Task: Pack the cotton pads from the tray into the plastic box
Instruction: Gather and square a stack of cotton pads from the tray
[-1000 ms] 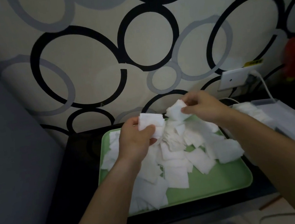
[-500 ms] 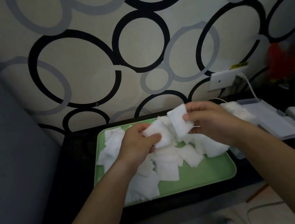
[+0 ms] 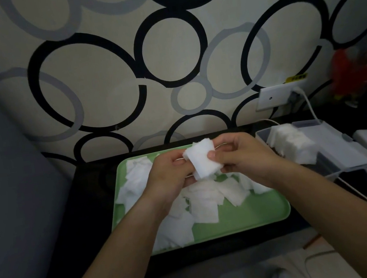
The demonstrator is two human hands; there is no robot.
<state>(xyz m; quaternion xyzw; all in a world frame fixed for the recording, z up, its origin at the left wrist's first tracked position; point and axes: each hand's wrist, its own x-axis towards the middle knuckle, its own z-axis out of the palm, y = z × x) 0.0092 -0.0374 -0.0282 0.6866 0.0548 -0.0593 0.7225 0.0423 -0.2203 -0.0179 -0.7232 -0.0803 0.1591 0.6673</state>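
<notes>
A second earlier the two hands were apart, each with its own bit of cotton. By this frame they'd come together over the far end of the tray (image 3: pixel 247 214), and everything was squeezed into one little stack (image 3: pixel 203 159). The left grip (image 3: pixel 169 176) was curled round the stack's left side, and the right grip (image 3: pixel 244 158) pinched its right side with the thumb on the front face. So both were closed on the same bundle, held up clear of the pile below.

Room-wise, the tray sat on a dark counter (image 3: pixel 87 199), with its far rim close to the patterned wall and its near rim not far from the counter's front edge. There was a bare strip of counter to the left. The plastic box (image 3: pixel 345 154) stood just beside the tray on the right, open, with pads (image 3: pixel 291 144) already lying in it. A white cable (image 3: pixel 307 102) ran down from a wall socket (image 3: pixel 275 96) behind the box. Only the tray's near right corner showed bare green.

The held stack looked like white squares with soft fuzzy edges, not lined up neatly. The loose pads (image 3: pixel 203 204) were scattered overlapping at all angles across the left and middle of the tray.
</notes>
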